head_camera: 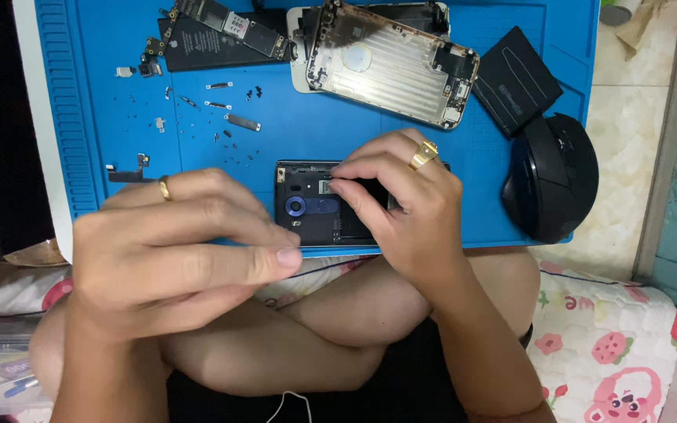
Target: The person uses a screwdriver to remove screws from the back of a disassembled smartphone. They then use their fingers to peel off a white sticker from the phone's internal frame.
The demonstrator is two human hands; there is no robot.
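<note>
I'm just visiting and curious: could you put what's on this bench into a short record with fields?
Surface: blue repair mat
Right hand: fingertips pinching at a slot in the opened dark phone
Left hand: raised near the camera, thumb pressed to fingers, off the phone
Behind: silver phone shell, logic board, loose screws
Right side: black mouse, black battery

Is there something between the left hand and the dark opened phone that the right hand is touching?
Nothing visible stands between them. The left hand is raised just left of the dark phone, fingertips pointing toward it. The right hand already rests on the phone, covering its right part.
</note>
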